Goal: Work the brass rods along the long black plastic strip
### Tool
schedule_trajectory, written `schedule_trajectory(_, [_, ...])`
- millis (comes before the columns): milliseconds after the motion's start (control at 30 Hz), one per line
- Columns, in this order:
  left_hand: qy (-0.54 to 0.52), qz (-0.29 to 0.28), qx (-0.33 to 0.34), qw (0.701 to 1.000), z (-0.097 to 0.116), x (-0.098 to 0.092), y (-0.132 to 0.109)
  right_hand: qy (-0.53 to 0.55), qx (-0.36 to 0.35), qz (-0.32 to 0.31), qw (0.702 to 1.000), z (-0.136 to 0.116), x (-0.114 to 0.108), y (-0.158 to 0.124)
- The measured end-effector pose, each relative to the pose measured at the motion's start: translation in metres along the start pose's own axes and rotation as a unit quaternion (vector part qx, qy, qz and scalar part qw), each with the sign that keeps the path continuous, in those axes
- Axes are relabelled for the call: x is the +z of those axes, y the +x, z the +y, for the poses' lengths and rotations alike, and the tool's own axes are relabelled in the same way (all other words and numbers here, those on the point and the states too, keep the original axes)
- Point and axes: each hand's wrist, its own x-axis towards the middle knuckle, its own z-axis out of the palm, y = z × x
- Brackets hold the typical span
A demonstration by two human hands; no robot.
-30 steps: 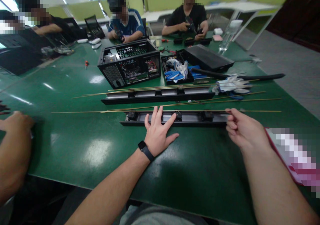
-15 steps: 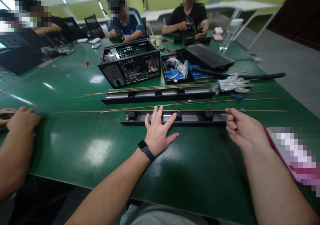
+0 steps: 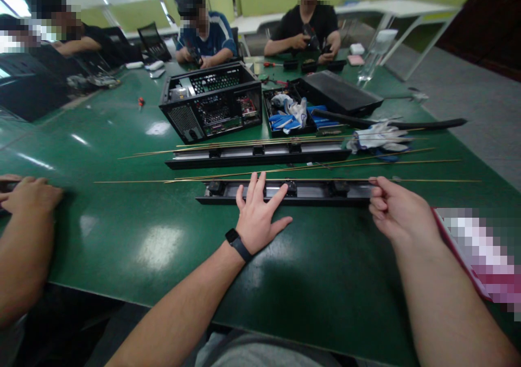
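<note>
My left hand, with a black watch on its wrist, lies with fingers spread over the nearer black rail. Dark blocks sit in that rail's channel. At the rail's right end, my right hand is closed in a pinch on a long thin brass rod, which runs along the rail's far edge and sticks out at both sides. More thin rods lie just beyond. A second black rail sits farther back with rods along it.
Behind the rails stand an open computer case, a tray of gloves, a black curved strip and a white glove. A pink-edged item lies right. Another person's hands are at left; people sit opposite.
The pinched rod has shifted slightly to the right, with my right hand moving a little the same way. My left hand has stayed in place. The neighbour's hands at left moved slightly left.
</note>
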Motion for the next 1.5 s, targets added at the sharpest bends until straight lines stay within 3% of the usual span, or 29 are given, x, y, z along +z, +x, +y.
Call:
schedule_trajectory(467, [-0.002,0.0,0.003,1.0,0.001,-0.001,0.0,0.008,-0.003,0.026,1.0,-0.003,0.008,-0.011])
schedule_trajectory(667, [-0.002,0.004,0.002,1.0,0.0,0.0,0.0,-0.004,0.009,-0.008,1.0,-0.002,0.011,-0.013])
schedule_trajectory(833, [-0.005,0.002,0.002,1.0,0.001,0.0,0.0,0.007,0.001,0.023,1.0,-0.002,0.011,-0.013])
schedule_trajectory(1367, [-0.004,0.003,0.002,1.0,0.001,-0.001,0.0,-0.01,0.004,-0.026,1.0,0.002,0.004,-0.005])
schedule_trajectory(1500, [-0.003,0.002,0.001,1.0,0.002,-0.001,0.0,0.003,-0.001,0.008,1.0,0.0,0.006,-0.008])
